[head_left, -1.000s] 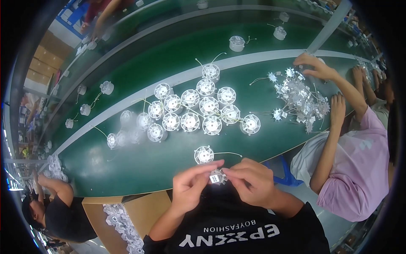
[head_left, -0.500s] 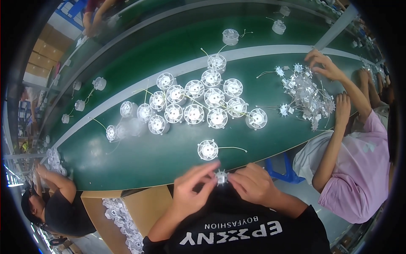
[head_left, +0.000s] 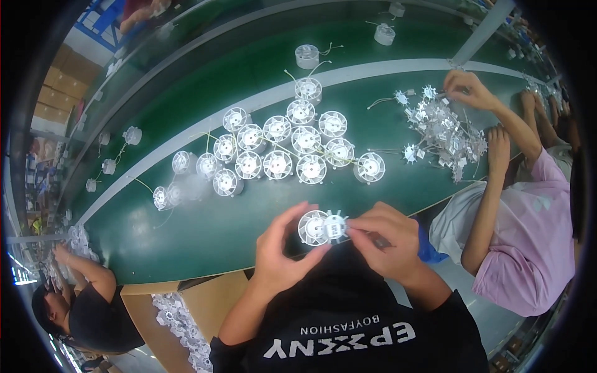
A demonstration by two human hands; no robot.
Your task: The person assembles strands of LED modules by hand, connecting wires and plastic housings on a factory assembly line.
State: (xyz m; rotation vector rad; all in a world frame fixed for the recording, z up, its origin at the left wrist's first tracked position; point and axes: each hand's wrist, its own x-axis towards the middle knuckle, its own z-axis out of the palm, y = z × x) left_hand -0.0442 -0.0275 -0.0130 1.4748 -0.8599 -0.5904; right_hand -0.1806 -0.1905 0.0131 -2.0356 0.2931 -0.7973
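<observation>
Just past the near table edge, my left hand (head_left: 278, 250) is closed round a white round fan housing (head_left: 309, 229), its thumb at the near side and its fingers at the far side. My right hand (head_left: 390, 241) pinches a small white star-shaped part (head_left: 336, 227) with short spokes. That part overlaps the housing's right side; whether the two touch, I cannot tell. Beyond my hands stands a cluster of similar white fan housings (head_left: 277, 164), several with thin pale wires.
To the right lies a heap of star-shaped parts with wires (head_left: 444, 133), where a co-worker's hand (head_left: 469, 90) reaches in. An open cardboard box (head_left: 214, 298) with white parts sits at the lower left. Across the green table (head_left: 186, 236) runs a pale rail (head_left: 367, 73).
Both hands have moved forward from the table's edge. My left hand has let go of the star-shaped part and closed round the fan housing; my right hand has brought the part over it.
</observation>
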